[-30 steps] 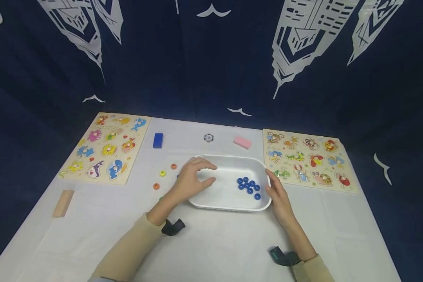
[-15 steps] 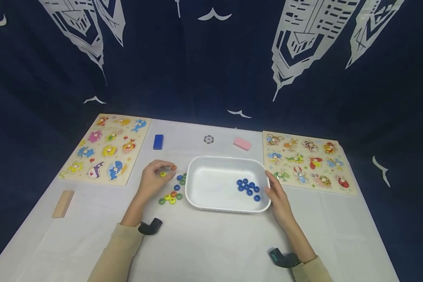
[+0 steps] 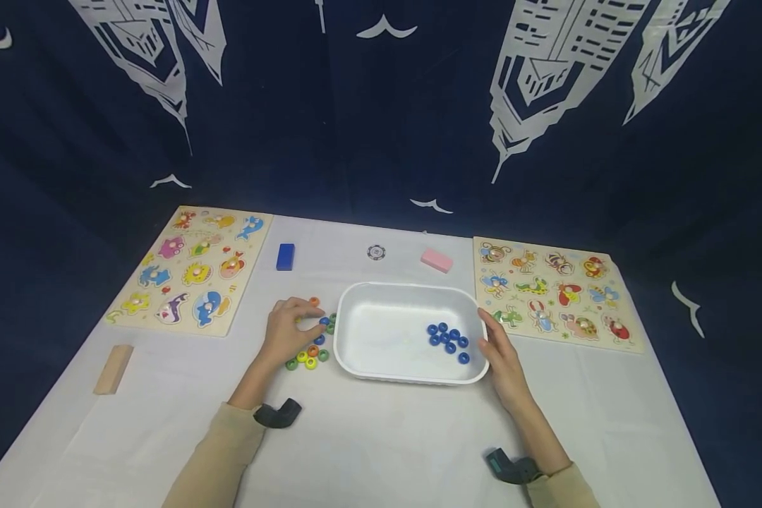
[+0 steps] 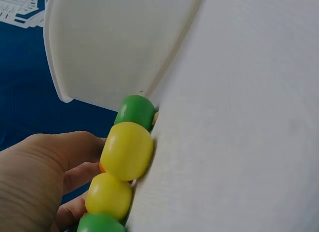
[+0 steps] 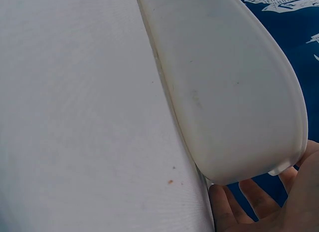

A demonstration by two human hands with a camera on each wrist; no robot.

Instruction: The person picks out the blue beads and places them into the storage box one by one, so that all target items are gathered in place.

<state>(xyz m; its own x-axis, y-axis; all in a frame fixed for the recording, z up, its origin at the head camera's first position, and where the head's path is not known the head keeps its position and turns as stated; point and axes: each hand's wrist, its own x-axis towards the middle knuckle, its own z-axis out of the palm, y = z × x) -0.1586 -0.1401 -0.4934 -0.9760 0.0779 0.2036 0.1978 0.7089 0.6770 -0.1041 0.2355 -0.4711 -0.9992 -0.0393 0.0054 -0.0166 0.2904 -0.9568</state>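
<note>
In the head view my left hand is at the left cluster of beads, thumb and index finger apart on either side of a blue bead. I cannot see them press on it. Green, yellow and orange beads lie close to that hand; the left wrist view shows a large yellow bead and a green bead beside the fingers. My right hand holds the right end of the white tray, thumb over the rim and fingers against the outer wall. Several blue beads sit inside the tray, toward its right side.
Wooden picture puzzle boards lie at the left and right. Behind the tray are a blue block, a patterned round chip and a pink block. A plain wooden block lies at far left.
My left hand has left the space above the tray, gone to the orange and yellow beads on the left, then shifted slightly right to the blue bead. My right hand has stayed at the tray.
</note>
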